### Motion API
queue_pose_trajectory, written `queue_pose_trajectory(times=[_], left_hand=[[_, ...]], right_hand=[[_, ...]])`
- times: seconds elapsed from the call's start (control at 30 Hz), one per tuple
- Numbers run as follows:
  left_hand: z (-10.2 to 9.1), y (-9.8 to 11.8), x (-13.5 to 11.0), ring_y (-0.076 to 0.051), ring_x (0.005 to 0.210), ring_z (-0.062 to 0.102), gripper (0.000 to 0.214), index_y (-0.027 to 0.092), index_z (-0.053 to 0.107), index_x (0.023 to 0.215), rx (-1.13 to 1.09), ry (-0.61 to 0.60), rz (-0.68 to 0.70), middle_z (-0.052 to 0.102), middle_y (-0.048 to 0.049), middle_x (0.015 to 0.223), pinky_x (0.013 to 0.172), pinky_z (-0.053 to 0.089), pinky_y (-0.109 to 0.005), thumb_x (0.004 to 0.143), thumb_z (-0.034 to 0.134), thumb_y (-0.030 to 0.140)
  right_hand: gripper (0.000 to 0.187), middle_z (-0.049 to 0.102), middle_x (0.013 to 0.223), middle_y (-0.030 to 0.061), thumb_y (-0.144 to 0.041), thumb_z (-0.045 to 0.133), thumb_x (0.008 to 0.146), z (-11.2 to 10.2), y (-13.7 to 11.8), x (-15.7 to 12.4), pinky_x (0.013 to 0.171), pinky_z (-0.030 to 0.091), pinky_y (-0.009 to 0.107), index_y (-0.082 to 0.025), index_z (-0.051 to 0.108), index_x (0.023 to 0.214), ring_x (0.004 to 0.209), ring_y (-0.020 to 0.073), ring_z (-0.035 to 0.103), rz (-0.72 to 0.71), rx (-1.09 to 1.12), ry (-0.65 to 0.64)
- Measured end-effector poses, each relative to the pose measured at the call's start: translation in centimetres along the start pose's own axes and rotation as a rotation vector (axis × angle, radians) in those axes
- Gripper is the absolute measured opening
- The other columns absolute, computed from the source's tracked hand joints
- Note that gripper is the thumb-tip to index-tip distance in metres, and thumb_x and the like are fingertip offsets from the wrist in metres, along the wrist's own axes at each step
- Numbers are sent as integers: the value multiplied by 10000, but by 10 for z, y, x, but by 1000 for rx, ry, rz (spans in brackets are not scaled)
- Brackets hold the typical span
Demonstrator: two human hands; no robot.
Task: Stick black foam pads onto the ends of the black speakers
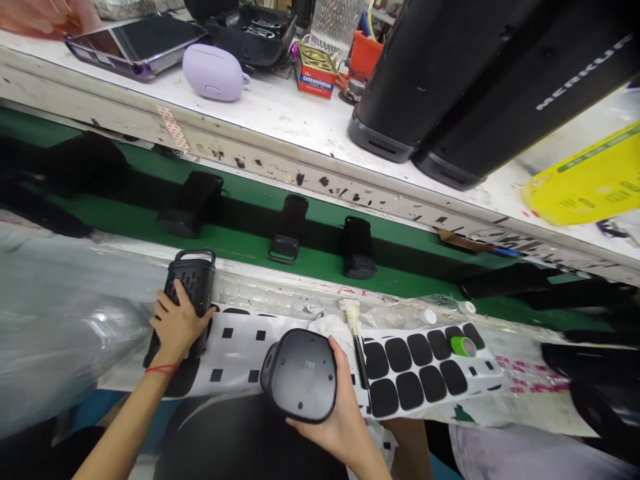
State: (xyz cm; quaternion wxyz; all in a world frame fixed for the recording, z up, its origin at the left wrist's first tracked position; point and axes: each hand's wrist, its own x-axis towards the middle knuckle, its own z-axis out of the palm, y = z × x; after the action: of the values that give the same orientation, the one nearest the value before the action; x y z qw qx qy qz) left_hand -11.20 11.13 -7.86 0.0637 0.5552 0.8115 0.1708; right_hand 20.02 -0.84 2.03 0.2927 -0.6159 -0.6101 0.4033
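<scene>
**Factory assembly line for speakers**

Beyond the right hand's [340,413] grip, a green conveyor belt [320,220] carries a row of black speaker housings [359,248]. Beside that grip lies a sheet of black adhesive pads [425,370]. Farther off runs a paint-chipped white workbench shelf [280,113].

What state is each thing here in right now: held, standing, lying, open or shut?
upright speaker: standing, handle up
left hand: gripping the upright speaker
second speaker: tipped, base toward camera
right hand: holding the second speaker
plastic bottle: lying on its side, capped
lilac case: shut
pad sheet: lying flat
</scene>
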Motion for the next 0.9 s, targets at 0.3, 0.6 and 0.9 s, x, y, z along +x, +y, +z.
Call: queue_pose_trajectory(times=[0.3, 0.6, 0.9], left_hand=[[-1, -12, 34, -611, 1326, 379, 878, 18, 196, 1539, 52, -76, 34, 287, -407, 1490, 1010, 360, -730, 889, 557, 485], [19, -9, -51, -212, 1295, 598, 490, 170, 557, 1372, -153, -469, 644, 633, -123, 1402, 1075, 481, -313, 994, 372, 420], [94, 0, -95, -451, 1487, 267, 640, 270, 476, 1472, -64, -569, 972, 357, -219, 1589, 1168, 108, -739, 853, 623, 345]], right_hand=[[1277, 299, 1551, 182, -231, 874, 551, 5, 11, -5, 1155, 426, 518, -249, 90, 1559, 1427, 423, 399, -179, -83, 49], [1308, 297, 1529, 221, -279, 899, 537, 16, 4, 2, 1159, 425, 506, -220, 53, 1533, 1444, 422, 375, -257, -100, -49], [1452, 305, 1517, 220, -374, 951, 442, 10, 13, -35, 1104, 471, 534, -257, -2, 1532, 1402, 463, 416, -196, -123, 59]])
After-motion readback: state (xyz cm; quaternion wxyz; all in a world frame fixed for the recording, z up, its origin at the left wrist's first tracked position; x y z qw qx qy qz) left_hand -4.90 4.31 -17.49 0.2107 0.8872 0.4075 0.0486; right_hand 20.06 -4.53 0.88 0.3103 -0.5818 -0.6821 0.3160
